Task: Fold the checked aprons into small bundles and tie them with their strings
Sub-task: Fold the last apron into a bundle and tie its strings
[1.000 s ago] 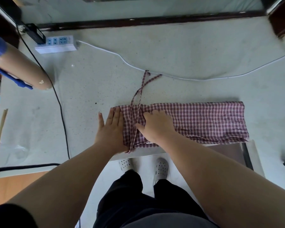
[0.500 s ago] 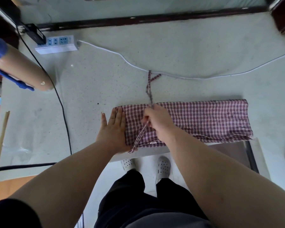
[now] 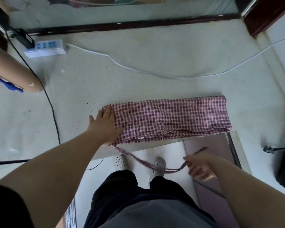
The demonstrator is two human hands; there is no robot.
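the apron (image 3: 171, 119) lies folded into a long strip along the near edge of the counter (image 3: 155, 51). its strings (image 3: 138, 159) leave the near left corner, sag off the edge above the shoes (image 3: 120, 162) and rise to the right hand (image 3: 199, 168). that hand is blurred but seems to pinch them between thumb and fingers, with the tail sticking out beyond. holding them out there likely keeps them clear of the cloth, so the strip can be folded shorter first. the left hand (image 3: 104, 124) lies flat, fingers straight, on the strip's left end, probably to pin it against that pull. farther back, a white cable (image 3: 184, 78) crosses the counter from a power strip (image 3: 46, 48).
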